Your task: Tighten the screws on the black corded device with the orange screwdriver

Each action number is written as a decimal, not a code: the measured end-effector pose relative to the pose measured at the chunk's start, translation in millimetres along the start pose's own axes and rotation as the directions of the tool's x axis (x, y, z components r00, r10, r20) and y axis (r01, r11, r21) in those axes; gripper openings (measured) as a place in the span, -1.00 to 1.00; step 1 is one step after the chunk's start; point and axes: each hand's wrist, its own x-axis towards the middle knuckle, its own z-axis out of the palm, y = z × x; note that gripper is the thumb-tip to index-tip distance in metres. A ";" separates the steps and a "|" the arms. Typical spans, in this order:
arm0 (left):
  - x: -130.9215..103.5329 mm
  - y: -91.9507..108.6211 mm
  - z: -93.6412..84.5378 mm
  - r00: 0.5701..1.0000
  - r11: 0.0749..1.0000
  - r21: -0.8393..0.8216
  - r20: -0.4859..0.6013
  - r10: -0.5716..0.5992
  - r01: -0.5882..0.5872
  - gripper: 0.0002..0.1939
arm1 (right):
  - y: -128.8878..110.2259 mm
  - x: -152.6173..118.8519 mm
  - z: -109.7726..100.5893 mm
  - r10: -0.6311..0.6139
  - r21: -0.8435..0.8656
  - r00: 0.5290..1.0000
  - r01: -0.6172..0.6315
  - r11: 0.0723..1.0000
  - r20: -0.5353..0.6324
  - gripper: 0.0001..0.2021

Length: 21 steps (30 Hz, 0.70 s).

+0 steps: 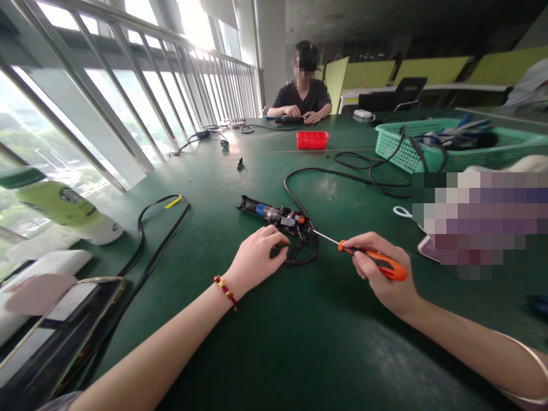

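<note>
On the green table lies an opened corded power tool [274, 214], its motor, coloured wires and switch parts exposed. My left hand [259, 254] is curled against the near side of the tool, around its rear part; the fingertips are partly hidden. In my right hand [389, 277] is a screwdriver [381, 262] with an orange and black handle, held from the right. Its thin shaft points left, and the tip meets the tool's wired end, though the exact contact spot is too small to make out. A black cord [314, 171] curves away from the tool.
A green basket [398, 148] of tools stands at right, near a blurred bag-like item [483, 222]. Beyond are a red box [312, 140] and a person [302, 91] handling another tool. At left are a bottle [64, 208], a strap [145, 262] and a phone [64, 337].
</note>
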 end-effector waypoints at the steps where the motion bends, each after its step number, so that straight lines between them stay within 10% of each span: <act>1: 0.3 -1.8 -0.6 1.000 1.000 -0.030 0.014 0.006 -0.006 -0.86 | -0.3 0.2 0.2 -0.001 -0.003 1.000 0.001 1.000 0.001 -0.90; 21: 6.1 -11.5 -3.9 0.998 0.990 -0.143 0.059 -0.001 0.010 -0.85 | -5.0 -1.1 0.2 -0.058 -0.094 0.997 0.062 0.994 0.045 -0.91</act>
